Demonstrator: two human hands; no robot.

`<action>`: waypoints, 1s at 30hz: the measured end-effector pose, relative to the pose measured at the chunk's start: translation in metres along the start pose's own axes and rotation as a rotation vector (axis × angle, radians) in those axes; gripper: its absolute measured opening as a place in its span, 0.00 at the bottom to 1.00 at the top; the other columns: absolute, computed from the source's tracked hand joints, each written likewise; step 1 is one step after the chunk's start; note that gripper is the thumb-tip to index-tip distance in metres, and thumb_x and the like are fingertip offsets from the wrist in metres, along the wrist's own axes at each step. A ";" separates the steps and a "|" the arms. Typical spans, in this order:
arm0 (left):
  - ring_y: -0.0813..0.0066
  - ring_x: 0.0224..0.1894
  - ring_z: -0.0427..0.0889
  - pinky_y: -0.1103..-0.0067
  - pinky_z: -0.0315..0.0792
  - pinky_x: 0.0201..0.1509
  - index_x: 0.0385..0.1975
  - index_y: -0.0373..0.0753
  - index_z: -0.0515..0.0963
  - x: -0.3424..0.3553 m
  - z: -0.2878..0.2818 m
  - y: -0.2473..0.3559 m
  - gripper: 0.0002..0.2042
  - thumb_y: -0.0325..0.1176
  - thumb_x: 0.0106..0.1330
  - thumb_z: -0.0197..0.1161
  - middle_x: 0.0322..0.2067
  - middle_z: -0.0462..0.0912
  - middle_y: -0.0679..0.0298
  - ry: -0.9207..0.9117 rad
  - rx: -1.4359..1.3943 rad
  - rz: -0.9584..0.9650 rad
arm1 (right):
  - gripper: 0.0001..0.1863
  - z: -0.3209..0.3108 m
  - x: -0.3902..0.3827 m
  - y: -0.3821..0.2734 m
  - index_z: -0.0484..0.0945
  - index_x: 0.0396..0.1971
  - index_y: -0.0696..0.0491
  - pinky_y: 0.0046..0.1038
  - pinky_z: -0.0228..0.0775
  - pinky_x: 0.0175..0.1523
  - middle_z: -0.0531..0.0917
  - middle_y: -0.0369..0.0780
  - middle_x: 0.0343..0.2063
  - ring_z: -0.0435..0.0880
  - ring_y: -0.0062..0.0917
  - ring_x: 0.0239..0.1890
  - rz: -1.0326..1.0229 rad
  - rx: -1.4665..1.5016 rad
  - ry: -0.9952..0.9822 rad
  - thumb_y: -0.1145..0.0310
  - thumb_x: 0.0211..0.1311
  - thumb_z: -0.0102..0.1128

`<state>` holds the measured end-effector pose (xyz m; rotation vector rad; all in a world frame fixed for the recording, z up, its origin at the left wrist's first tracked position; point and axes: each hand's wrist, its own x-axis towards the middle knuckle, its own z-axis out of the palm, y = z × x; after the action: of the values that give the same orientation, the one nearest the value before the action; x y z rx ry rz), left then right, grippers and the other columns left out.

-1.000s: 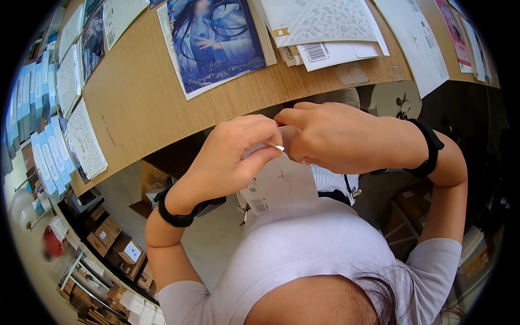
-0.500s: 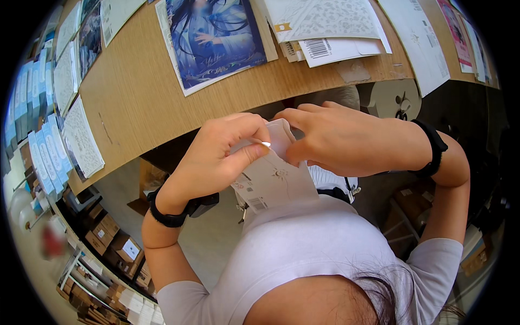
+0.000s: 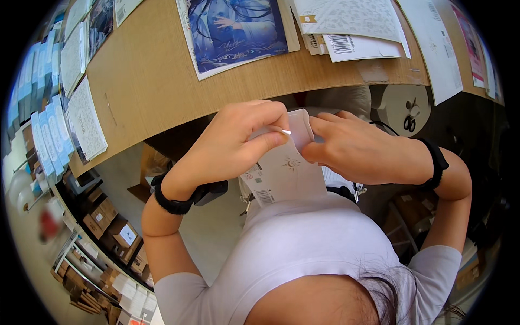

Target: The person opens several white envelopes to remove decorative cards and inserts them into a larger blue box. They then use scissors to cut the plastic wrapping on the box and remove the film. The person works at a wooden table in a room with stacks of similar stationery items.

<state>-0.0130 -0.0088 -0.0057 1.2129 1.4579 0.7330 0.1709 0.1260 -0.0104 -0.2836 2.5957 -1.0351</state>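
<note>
In front of my body, below the table's front edge, I hold a white paper envelope (image 3: 292,176) upright with its mouth upward. It carries a small gold sun-like design and a barcode low on its side. My left hand (image 3: 238,141) is closed, pinching the envelope's top edge between thumb and forefinger; a small white tip pokes out of the pinch. My right hand (image 3: 368,149) grips the opposite side of the mouth with bent fingers. Some of its fingertips are hidden behind the paper. Whether anything lies inside the envelope, I cannot tell.
On the wooden table (image 3: 146,103) lie a blue illustrated print (image 3: 238,40), stacked white patterned envelopes (image 3: 352,21) and a long white envelope (image 3: 436,54). Blue-and-white boxes (image 3: 49,135) line the left. Black-handled scissors (image 3: 410,123) rest on a round pale surface. Cardboard boxes (image 3: 124,233) fill shelves lower left.
Both hands and the envelope sit slightly higher and further right in the picture, and the table has shifted too. The right fingers have moved slightly along the envelope's mouth. Both grips remain.
</note>
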 end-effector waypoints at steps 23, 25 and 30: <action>0.77 0.29 0.66 0.82 0.64 0.35 0.26 0.35 0.67 0.002 -0.005 0.002 0.04 0.27 0.59 0.55 0.23 0.69 0.64 -0.058 -0.034 -0.110 | 0.15 -0.005 -0.006 -0.009 0.77 0.37 0.51 0.34 0.63 0.46 0.71 0.45 0.40 0.72 0.37 0.44 0.024 -0.164 0.043 0.76 0.45 0.56; 0.76 0.28 0.66 0.82 0.64 0.35 0.26 0.35 0.67 -0.001 -0.002 -0.001 0.05 0.26 0.59 0.55 0.23 0.68 0.64 -0.017 -0.023 -0.079 | 0.13 -0.001 -0.007 -0.006 0.77 0.35 0.52 0.33 0.65 0.40 0.71 0.44 0.37 0.74 0.34 0.40 0.015 -0.181 0.043 0.76 0.44 0.57; 0.76 0.28 0.66 0.83 0.63 0.35 0.26 0.35 0.66 -0.001 0.001 -0.003 0.04 0.26 0.58 0.55 0.23 0.68 0.64 0.004 0.002 -0.058 | 0.13 0.009 -0.007 0.000 0.75 0.35 0.54 0.33 0.67 0.36 0.71 0.43 0.33 0.76 0.35 0.36 0.049 -0.100 0.027 0.79 0.44 0.56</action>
<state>-0.0127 -0.0107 -0.0088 1.1663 1.4912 0.6956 0.1804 0.1223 -0.0145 -0.2304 2.6696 -0.9004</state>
